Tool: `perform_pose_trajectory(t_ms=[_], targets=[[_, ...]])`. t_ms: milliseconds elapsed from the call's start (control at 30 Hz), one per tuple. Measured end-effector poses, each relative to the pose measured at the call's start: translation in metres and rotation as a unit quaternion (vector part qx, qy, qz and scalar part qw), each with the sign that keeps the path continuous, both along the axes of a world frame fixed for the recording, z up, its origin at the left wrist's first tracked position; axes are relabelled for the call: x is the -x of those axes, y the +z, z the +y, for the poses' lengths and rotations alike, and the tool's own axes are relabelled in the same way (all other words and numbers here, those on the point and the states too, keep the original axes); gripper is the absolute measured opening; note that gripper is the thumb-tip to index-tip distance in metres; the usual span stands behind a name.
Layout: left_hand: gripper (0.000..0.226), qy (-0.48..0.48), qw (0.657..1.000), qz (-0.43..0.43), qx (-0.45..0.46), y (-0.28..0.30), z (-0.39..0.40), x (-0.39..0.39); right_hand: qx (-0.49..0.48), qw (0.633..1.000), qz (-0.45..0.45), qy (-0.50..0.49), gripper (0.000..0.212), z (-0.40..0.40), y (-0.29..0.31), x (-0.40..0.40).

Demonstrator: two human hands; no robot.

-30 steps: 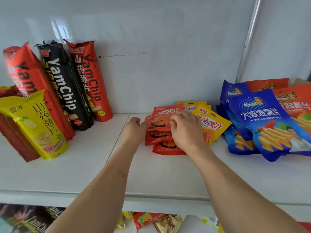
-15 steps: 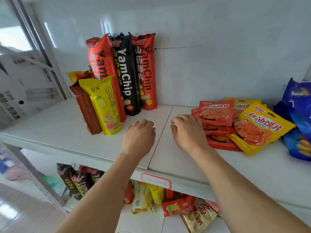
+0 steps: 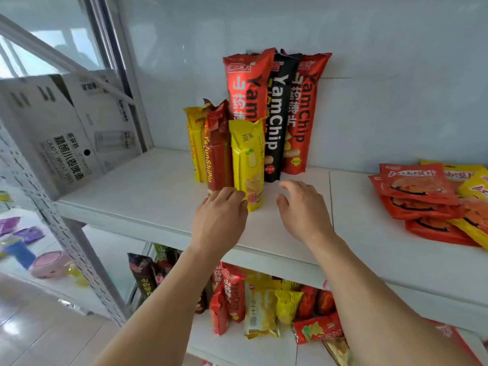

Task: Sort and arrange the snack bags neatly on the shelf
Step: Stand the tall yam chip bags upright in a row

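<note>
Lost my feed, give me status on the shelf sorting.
Left hand touching front yellow bag, not gripping. Right hand open, empty, beside it. Nothing blocking.

Bare forearms, no sleeves, no jewellery

White shelf [image 3: 148, 191]; red, black, red YamChip bags [image 3: 274, 112]; yellow bag [image 3: 248, 159] in front; red/yellow flat packs [image 3: 422, 196] at right
</note>
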State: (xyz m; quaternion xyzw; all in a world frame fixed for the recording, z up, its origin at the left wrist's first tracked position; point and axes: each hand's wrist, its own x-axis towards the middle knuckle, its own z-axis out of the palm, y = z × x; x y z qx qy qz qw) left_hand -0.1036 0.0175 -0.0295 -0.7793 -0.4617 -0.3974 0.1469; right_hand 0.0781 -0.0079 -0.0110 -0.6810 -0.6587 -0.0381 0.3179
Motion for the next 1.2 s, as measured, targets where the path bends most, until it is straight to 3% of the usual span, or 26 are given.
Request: perform_pose_trajectory(t_ms=[167, 367, 567, 700, 800, 900, 1000, 1200], targets=[[0.016, -0.009, 0.996, -0.082, 0.015, 0.000, 0.009, 0.024, -0.005, 0.994, 0.109, 0.018, 0.052, 0.014, 0.000, 0.028], [0.035, -0.015, 0.969, -0.231, 0.082, -0.004, 0.027, 0.030, -0.012, 0.976, 0.216, 0.040, 0.073, 0.038, -0.002, 0.041], [0.072, -0.114, 0.860, -0.411, 0.280, 0.003, 0.064, 0.041, -0.001, 0.947, 0.315, 0.066, 0.084, 0.059, -0.011, 0.042], [0.081, -0.185, 0.823, -0.411, 0.346, 0.000, 0.085, 0.052, 0.014, 0.937, 0.338, 0.088, 0.082, 0.061, -0.016, 0.045], [0.045, -0.246, 0.800, -0.392, 0.382, 0.006, 0.093, 0.055, 0.026, 0.926, 0.363, 0.098, 0.081, 0.062, -0.020, 0.051], [0.063, -0.299, 0.783, -0.358, 0.411, 0.008, 0.104, 0.065, 0.018, 0.927, 0.367, 0.071, 0.075, 0.068, -0.024, 0.054], [0.079, -0.341, 0.753, -0.341, 0.448, 0.009, 0.120, 0.080, 0.016, 0.938, 0.347, 0.016, 0.081, 0.070, -0.027, 0.060], [0.081, -0.389, 0.715, -0.258, 0.520, 0.016, 0.149, 0.108, 0.010, 0.931, 0.358, -0.065, 0.064, 0.062, -0.026, 0.093]])
